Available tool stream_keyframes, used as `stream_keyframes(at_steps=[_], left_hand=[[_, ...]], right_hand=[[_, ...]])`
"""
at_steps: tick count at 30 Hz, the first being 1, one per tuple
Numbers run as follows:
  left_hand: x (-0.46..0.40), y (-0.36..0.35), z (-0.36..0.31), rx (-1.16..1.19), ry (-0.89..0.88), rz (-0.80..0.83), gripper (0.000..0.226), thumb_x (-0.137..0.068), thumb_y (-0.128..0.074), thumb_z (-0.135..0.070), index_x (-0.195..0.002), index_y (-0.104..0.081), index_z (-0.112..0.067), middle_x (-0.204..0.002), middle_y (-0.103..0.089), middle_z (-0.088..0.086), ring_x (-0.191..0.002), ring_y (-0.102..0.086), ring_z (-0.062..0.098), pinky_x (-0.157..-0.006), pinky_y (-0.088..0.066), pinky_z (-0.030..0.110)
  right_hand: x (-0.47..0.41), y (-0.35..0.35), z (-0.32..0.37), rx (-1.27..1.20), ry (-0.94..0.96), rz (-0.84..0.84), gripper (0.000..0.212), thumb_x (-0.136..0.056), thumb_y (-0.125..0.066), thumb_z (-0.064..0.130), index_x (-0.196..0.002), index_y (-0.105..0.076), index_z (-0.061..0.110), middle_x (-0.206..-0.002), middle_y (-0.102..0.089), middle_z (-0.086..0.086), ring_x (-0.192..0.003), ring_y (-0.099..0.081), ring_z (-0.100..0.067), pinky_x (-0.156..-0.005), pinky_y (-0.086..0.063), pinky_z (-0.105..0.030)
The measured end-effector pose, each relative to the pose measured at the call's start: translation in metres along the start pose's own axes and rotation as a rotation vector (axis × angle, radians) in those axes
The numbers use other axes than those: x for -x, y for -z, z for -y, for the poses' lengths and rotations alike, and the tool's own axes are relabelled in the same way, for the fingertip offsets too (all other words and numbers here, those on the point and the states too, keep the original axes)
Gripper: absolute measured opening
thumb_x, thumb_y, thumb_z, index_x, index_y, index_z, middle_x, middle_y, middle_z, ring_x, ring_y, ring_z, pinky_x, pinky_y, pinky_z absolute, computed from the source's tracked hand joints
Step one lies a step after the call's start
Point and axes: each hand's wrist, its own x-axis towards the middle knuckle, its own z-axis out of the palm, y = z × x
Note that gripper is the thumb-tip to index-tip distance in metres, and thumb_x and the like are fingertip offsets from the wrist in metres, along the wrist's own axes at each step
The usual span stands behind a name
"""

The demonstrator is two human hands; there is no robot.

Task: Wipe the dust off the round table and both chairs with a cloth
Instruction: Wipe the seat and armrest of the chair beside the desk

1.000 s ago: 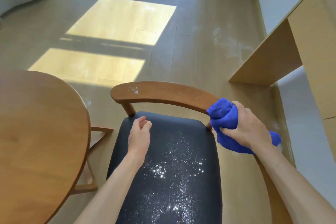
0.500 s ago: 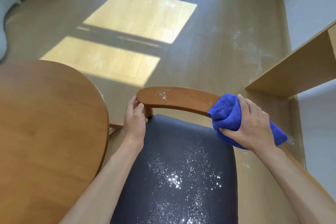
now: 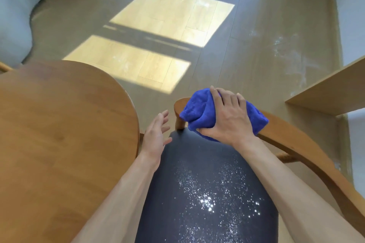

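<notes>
Right hand is clamped around the bunched blue cloth, fingers curled over the top and thumb tucked underneath, pressing it onto the curved wooden backrest of the chair, near its left end. Left hand hovers with fingers straight and slightly spread, holding nothing, between the round table and the chair's dark seat, where white dust lies scattered across the middle.
</notes>
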Motion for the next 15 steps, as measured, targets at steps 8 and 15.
stream_keyframes(at_steps=[8,15], left_hand=[[-0.004,0.039,0.010,0.073,0.024,-0.144,0.024,-0.101,-0.036,-0.039,-0.105,-0.059,-0.036,-0.120,-0.057,-0.004,-0.108,-0.057,0.016,-0.091,-0.050,0.045],[-0.005,0.050,0.008,0.073,0.019,-0.196,0.023,-0.100,-0.038,-0.038,-0.100,-0.061,-0.034,-0.114,-0.058,-0.003,-0.103,-0.058,0.016,-0.076,-0.050,0.037]], right_hand=[[-0.036,-0.025,0.091,0.054,0.126,-0.145,0.046,-0.064,-0.075,0.031,-0.106,-0.064,0.014,-0.101,-0.064,-0.008,-0.094,-0.059,-0.031,-0.095,-0.039,-0.049],[-0.036,-0.022,0.088,0.047,0.194,-0.107,0.044,-0.069,-0.070,0.027,-0.111,-0.062,0.015,-0.100,-0.063,-0.007,-0.095,-0.057,-0.031,-0.095,-0.038,-0.048]])
